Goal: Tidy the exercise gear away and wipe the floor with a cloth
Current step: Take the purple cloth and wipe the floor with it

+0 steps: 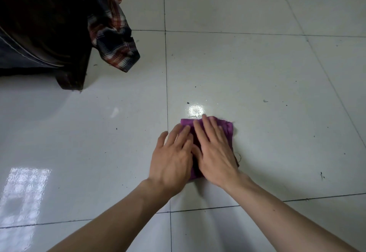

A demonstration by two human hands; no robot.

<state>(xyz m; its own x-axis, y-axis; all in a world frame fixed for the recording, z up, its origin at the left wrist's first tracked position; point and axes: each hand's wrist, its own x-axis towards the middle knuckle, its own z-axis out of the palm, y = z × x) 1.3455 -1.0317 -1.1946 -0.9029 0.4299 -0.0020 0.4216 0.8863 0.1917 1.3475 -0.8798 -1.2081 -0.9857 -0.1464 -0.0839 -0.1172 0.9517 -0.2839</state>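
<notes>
A folded purple cloth (pixel 227 128) lies flat on the white tiled floor (pixel 267 73) in the lower middle of the view. My left hand (pixel 172 156) and my right hand (pixel 214 148) rest palm-down on it side by side, fingers stretched forward and slightly spread. Most of the cloth is hidden under my hands; its far edge and right side show. A bright light reflection sits on the tile just beyond the cloth. No exercise gear is in view.
A dark piece of furniture (pixel 39 24) with a wooden leg (pixel 69 79) stands at the upper left. A plaid shirt (pixel 112 30) hangs off it, nearly reaching the floor. Small dark specks of dirt (pixel 265 100) dot the tiles.
</notes>
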